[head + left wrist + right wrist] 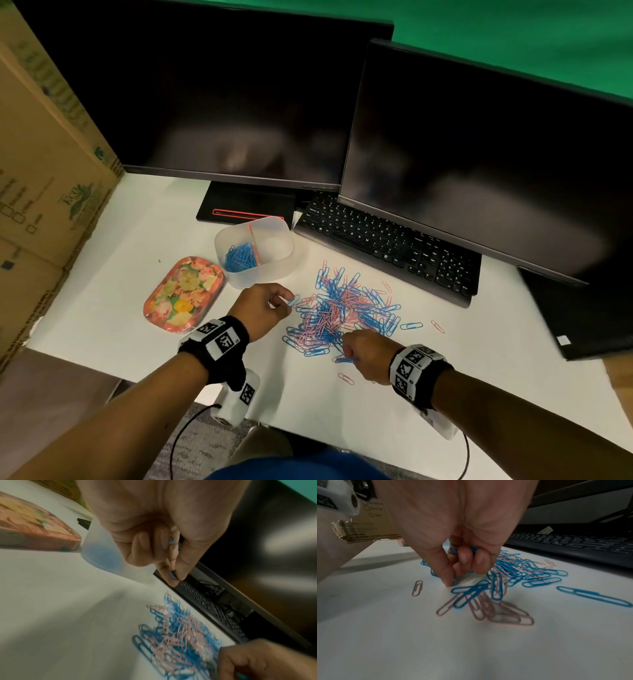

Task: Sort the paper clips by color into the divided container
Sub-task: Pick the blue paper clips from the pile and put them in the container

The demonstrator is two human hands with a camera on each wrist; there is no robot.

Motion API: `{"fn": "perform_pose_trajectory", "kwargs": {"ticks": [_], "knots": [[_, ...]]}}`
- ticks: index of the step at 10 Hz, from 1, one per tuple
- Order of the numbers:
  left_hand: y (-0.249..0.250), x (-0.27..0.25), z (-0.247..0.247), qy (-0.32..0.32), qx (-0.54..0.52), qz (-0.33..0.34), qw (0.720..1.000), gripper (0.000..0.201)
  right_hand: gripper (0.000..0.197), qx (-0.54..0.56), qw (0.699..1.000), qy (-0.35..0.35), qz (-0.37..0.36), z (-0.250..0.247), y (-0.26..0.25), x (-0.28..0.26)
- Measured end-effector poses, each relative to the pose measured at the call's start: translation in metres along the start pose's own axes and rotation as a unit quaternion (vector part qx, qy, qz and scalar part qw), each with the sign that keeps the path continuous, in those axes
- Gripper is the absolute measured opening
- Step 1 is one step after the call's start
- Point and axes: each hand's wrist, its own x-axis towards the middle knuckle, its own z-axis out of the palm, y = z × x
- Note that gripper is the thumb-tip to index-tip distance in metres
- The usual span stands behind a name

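Picking blue clips out of the mixed pile (342,310) looks like the step in hand. The left hand (265,308) pinches one blue clip (293,301) between thumb and fingertip, just short of the container (289,251), whose left compartment already holds blue ones. Next, I judge, it carries the clip over that rim. The right hand (368,354) clutches several blue clips at the pile's near edge on the table (137,240).
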Motion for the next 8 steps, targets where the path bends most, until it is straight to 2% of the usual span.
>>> {"fn": "perform_pose_trajectory", "kwargs": {"ticks": [1, 2, 3, 4, 5, 6, 7, 8], "knots": [[0.007, 0.000, -0.015, 0.029, -0.071, -0.013, 0.997, 0.015, 0.022, 0.019, 1.000, -0.006, 0.016, 0.002, 0.005, 0.002], [0.017, 0.001, -0.040, 0.073, -0.174, -0.037, 0.981, 0.014, 0.020, 0.033, 0.999, -0.005, 0.023, -0.002, 0.006, 0.001], [0.023, 0.006, -0.065, 0.116, -0.308, -0.087, 0.940, 0.018, 0.017, 0.097, 0.994, 0.036, 0.020, -0.020, -0.004, 0.001], [0.022, 0.014, -0.087, 0.150, -0.419, -0.127, 0.887, 0.015, 0.014, 0.194, 0.978, 0.070, 0.004, -0.058, -0.035, 0.018], [0.022, 0.029, -0.099, 0.172, -0.477, -0.161, 0.846, 0.013, 0.008, 0.226, 0.967, 0.116, -0.033, -0.098, -0.077, 0.054], [0.026, 0.041, -0.100, 0.156, -0.482, -0.193, 0.840, 0.009, 0.010, 0.205, 0.968, 0.139, -0.043, -0.133, -0.123, 0.090], [0.030, 0.048, -0.098, 0.144, -0.442, -0.209, 0.861, 0.010, 0.013, 0.169, 0.979, 0.110, -0.021, -0.152, -0.150, 0.125], [0.028, 0.052, -0.100, 0.155, -0.401, -0.223, 0.875, 0.017, 0.029, 0.200, 0.975, 0.094, 0.017, -0.153, -0.160, 0.146]]}}
